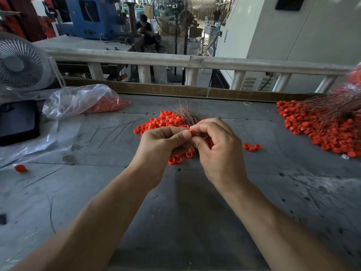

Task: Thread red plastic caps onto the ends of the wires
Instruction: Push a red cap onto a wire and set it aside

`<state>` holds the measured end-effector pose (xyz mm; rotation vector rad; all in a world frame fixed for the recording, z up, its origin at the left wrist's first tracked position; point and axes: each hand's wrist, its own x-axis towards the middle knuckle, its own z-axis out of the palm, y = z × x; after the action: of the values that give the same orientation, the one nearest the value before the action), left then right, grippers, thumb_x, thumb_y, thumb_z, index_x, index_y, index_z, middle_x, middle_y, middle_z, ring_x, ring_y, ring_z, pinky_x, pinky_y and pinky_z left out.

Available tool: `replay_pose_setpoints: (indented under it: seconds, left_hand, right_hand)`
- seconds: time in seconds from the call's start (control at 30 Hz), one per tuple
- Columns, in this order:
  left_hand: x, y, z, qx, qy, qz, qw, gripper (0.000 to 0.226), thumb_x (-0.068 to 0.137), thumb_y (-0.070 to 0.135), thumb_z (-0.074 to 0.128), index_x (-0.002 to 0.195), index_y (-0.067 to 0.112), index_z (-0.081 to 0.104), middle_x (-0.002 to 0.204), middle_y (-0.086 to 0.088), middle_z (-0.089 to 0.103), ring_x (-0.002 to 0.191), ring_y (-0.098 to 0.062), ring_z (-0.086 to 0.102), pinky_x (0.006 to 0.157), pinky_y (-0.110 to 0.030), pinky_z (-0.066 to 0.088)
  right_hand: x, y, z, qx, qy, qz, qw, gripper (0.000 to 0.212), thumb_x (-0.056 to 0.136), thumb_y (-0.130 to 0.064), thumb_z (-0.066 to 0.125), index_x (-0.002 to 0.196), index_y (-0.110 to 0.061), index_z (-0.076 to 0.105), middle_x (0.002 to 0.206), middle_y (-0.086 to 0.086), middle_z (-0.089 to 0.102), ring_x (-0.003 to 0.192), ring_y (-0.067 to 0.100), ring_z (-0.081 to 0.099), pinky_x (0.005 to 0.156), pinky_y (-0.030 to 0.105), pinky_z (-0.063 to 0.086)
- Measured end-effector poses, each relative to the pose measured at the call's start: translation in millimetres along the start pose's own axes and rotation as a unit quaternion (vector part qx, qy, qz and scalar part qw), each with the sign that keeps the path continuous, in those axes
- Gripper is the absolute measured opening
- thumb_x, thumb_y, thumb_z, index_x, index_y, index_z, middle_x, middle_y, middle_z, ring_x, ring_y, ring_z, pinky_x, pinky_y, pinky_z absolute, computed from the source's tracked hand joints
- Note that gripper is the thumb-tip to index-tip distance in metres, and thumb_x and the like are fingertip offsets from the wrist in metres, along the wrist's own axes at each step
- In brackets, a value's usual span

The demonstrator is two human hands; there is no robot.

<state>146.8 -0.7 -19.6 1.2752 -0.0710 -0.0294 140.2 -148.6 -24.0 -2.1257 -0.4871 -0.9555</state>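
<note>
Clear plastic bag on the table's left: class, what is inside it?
The clear plastic bag holds red plastic caps, blurred through the film; their number stays hidden by folds.

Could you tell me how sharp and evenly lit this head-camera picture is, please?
Head view: the hands, left hand and right hand, are fairly sharp; the bagged caps at the right edge smear; the railing bows from wide-angle distortion; the background doorway is overexposed.

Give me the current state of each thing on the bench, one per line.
left hand: pinches a red cap and holds the wire bundle.
right hand: fingers curled at the same cap.
red cap: held between both hands.
wire bundle: upright in the left hand.
loose caps: heaped behind the hands.
finished pile: capped wires lying at right.
plastic bag: open, caps inside.
</note>
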Motion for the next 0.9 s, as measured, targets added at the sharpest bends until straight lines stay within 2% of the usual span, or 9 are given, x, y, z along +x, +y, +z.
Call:
replay_pose_setpoints:
  seconds: [0.2, 0.37, 0.43, 0.53, 0.63, 0.73, 0.9]
  left_hand:
    - [-0.8, -2.6, 1.4, -0.063, -0.022, -0.052, 0.996, 0.03, 0.077, 0.018, 0.072, 0.097, -0.003, 0.071, 0.082, -0.014, 0.066, 0.073, -0.018, 0.064, 0.072, -0.027, 0.056]
    - [-1.0, -3.1, 2.4, -0.085, -0.024, -0.074, 0.993, 0.024, 0.08, 0.018, 0.071, 0.097, 0.001, 0.071, 0.082, -0.012, 0.063, 0.073, -0.016, 0.063, 0.075, -0.03, 0.051]
    - [-0.4, -3.0, 1.3, -0.09, -0.017, -0.075, 0.993, 0.026, 0.083, 0.016, 0.069, 0.103, -0.001, 0.07, 0.085, -0.013, 0.063, 0.075, -0.017, 0.062, 0.077, -0.031, 0.051]
    - [0.6, -0.3, -0.8, -0.081, -0.008, -0.07, 0.994, 0.022, 0.089, 0.012, 0.066, 0.107, -0.001, 0.069, 0.091, -0.014, 0.065, 0.077, -0.017, 0.062, 0.071, -0.027, 0.054]
    - [0.4, 1.4, -1.7, -0.033, -0.005, -0.066, 0.997, 0.028, 0.081, 0.017, 0.07, 0.104, 0.002, 0.072, 0.094, -0.014, 0.069, 0.083, -0.02, 0.062, 0.067, -0.025, 0.056]
    - [-0.4, -0.1, -0.8, -0.03, -0.016, -0.075, 0.997, 0.018, 0.092, 0.009, 0.064, 0.106, 0.0, 0.072, 0.095, -0.013, 0.07, 0.086, -0.022, 0.062, 0.067, -0.025, 0.057]
    - [-0.4, 0.6, 1.0, -0.07, -0.021, -0.096, 0.993, 0.03, 0.099, 0.004, 0.055, 0.124, -0.01, 0.062, 0.11, -0.025, 0.063, 0.098, -0.03, 0.063, 0.084, -0.033, 0.06]
  right_hand:
    - [-1.4, 2.9, 5.5, -0.068, 0.066, -0.063, 0.994, 0.01, 0.081, 0.001, 0.079, 0.088, -0.005, 0.075, 0.09, 0.006, 0.071, 0.088, 0.027, 0.068, 0.082, 0.04, 0.056]
    - [0.3, 4.6, 6.2, -0.065, 0.047, -0.055, 0.995, 0.007, 0.084, -0.003, 0.077, 0.09, -0.006, 0.075, 0.091, 0.005, 0.071, 0.089, 0.028, 0.067, 0.083, 0.042, 0.056]
    - [2.7, 5.9, 4.2, -0.039, 0.01, -0.041, 0.998, 0.01, 0.085, -0.003, 0.077, 0.094, -0.006, 0.076, 0.095, 0.004, 0.07, 0.093, 0.024, 0.066, 0.085, 0.039, 0.055]
    - [7.1, 7.9, -1.0, 0.011, -0.041, -0.023, 0.999, 0.011, 0.089, -0.005, 0.076, 0.1, -0.007, 0.078, 0.098, 0.0, 0.07, 0.096, 0.017, 0.066, 0.088, 0.03, 0.053]
    - [9.7, 10.2, -6.3, 0.051, -0.055, 0.012, 0.997, 0.007, 0.092, -0.006, 0.074, 0.096, -0.008, 0.079, 0.094, -0.003, 0.071, 0.092, 0.009, 0.066, 0.086, 0.023, 0.052]
    - [9.5, 11.0, -8.1, 0.05, -0.054, 0.031, 0.997, 0.006, 0.093, -0.009, 0.073, 0.094, -0.009, 0.079, 0.091, -0.003, 0.071, 0.089, 0.008, 0.066, 0.084, 0.024, 0.052]
    - [7.6, 7.9, -3.8, 0.087, -0.037, 0.08, 0.992, 0.007, 0.095, -0.01, 0.071, 0.095, -0.01, 0.078, 0.092, -0.005, 0.071, 0.093, 0.008, 0.066, 0.087, 0.025, 0.051]
